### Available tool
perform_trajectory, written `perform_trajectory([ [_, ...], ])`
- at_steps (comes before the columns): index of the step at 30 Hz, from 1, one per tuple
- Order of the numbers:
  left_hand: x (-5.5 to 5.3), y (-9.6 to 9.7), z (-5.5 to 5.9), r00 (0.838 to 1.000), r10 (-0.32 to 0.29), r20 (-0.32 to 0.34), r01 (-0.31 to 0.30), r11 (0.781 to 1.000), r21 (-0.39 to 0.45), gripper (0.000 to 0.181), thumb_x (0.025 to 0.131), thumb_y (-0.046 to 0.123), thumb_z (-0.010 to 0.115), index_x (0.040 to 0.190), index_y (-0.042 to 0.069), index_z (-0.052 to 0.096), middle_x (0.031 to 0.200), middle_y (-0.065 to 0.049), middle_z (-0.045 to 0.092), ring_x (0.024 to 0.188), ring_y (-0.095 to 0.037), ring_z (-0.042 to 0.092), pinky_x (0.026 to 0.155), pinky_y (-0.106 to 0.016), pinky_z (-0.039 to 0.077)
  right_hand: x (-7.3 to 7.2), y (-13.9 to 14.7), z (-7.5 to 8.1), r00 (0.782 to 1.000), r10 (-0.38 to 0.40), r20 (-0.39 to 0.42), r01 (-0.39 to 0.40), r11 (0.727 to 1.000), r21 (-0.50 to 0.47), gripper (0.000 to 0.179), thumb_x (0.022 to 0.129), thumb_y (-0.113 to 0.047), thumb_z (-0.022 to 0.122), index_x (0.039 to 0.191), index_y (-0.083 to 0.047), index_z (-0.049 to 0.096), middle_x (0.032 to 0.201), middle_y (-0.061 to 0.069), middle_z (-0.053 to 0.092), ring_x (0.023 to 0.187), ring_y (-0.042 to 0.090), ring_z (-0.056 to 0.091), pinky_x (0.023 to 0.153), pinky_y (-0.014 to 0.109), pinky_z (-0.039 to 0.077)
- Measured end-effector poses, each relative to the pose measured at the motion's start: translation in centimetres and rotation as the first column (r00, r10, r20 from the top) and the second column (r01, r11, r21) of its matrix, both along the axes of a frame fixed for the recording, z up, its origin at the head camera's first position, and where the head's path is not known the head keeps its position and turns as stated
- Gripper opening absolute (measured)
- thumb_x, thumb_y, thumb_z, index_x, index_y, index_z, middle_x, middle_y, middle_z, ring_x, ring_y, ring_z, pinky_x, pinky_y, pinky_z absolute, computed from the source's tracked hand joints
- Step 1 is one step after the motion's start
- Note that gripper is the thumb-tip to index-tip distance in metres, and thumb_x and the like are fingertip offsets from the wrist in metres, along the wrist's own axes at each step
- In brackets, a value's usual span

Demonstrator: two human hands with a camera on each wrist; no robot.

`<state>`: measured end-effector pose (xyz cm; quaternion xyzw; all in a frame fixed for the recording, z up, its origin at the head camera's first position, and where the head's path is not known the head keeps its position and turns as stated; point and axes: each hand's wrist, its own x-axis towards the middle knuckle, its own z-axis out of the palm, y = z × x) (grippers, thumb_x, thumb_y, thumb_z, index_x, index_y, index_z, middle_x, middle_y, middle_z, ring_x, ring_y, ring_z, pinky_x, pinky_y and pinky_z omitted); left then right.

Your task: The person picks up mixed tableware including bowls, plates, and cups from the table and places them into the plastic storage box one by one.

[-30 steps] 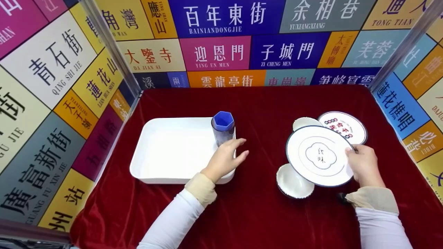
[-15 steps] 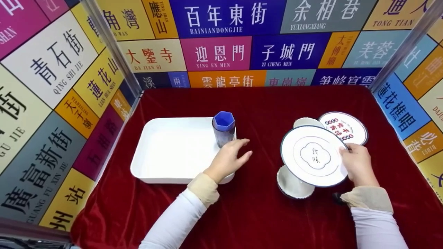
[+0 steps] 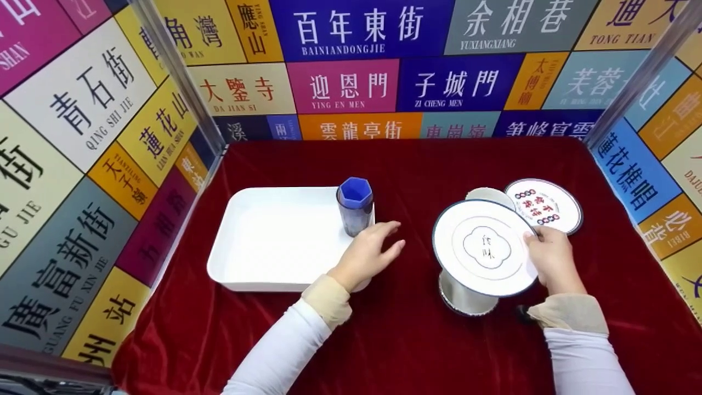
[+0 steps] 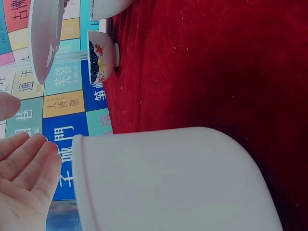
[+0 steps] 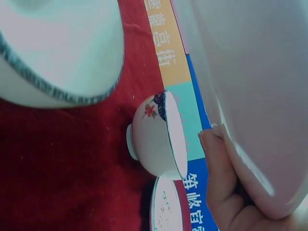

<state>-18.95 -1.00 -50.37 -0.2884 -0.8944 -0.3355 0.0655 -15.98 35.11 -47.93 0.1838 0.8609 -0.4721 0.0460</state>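
Note:
My right hand [image 3: 554, 263] pinches the right rim of a white plate [image 3: 485, 247] with a dark blue edge and a flower-shaped outline in its middle. The plate is tilted above a white bowl [image 3: 469, 300] and covers part of it. In the right wrist view the fingers [image 5: 219, 168] grip the plate's edge, with its pale underside facing the camera. My left hand [image 3: 364, 255] is over the right end of a white tray [image 3: 274, 236], its fingers extended and holding nothing. Just beyond it, a dark cylinder with a blue hexagonal mouth [image 3: 355, 206] stands upright in the tray.
Behind the held plate is a second bowl [image 5: 156, 134] with a red flower and blue band, partly hidden in the head view. A plate with red lettering [image 3: 548, 207] lies at the far right. Dark red cloth [image 3: 406, 340] covers the table, with sign-patterned panels around it.
My right hand has carried the plate leftward, so it now covers more of the near bowl. My left hand has shifted slightly right. The tray and the cylinder stay in place.

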Motion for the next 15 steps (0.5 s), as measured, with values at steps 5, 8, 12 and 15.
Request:
perform_trajectory([
  [5,0.1,0.1,0.1,1.000,-0.004,0.025,0.003,1.000,0.006,0.046,0.102,0.031,0.059,0.138,0.003,0.058,0.128,-0.009,0.069,0.121,-0.020,0.064,0.108,-0.032,0.050,-0.2,-0.5,-0.1,1.000,0.004,0.004,-0.004,1.000,-0.011,0.049,0.109,-0.019,0.036,0.147,0.012,0.040,0.132,0.030,0.054,0.082,0.005,0.058,0.069,0.017,0.057],
  [8,0.1,0.1,0.3,0.999,-0.005,0.040,0.004,1.000,0.023,0.045,0.102,0.031,0.058,0.139,0.004,0.058,0.127,-0.009,0.069,0.118,-0.019,0.065,0.105,-0.031,0.052,-0.4,-0.8,-0.2,1.000,0.011,-0.005,-0.011,1.000,-0.010,0.048,0.109,-0.018,0.036,0.146,0.012,0.042,0.131,0.030,0.055,0.082,0.004,0.058,0.069,0.016,0.056],
  [12,0.1,0.2,0.4,0.997,-0.013,0.070,0.011,0.999,0.040,0.046,0.103,0.032,0.057,0.140,0.005,0.057,0.127,-0.010,0.068,0.116,-0.020,0.066,0.102,-0.029,0.054,-0.5,-1.4,-0.2,1.000,0.007,-0.020,-0.007,1.000,0.002,0.046,0.109,-0.017,0.038,0.144,0.011,0.046,0.130,0.030,0.057,0.084,0.006,0.058,0.069,0.015,0.055],
  [15,0.2,0.2,0.4,0.995,-0.017,0.094,0.013,0.999,0.043,0.046,0.103,0.032,0.056,0.141,0.004,0.056,0.128,-0.011,0.068,0.116,-0.023,0.067,0.101,-0.029,0.054,-0.6,-1.8,-0.2,1.000,0.010,-0.012,-0.010,1.000,-0.013,0.047,0.109,-0.018,0.037,0.146,0.011,0.043,0.133,0.030,0.056,0.087,0.008,0.058,0.070,0.015,0.055],
])
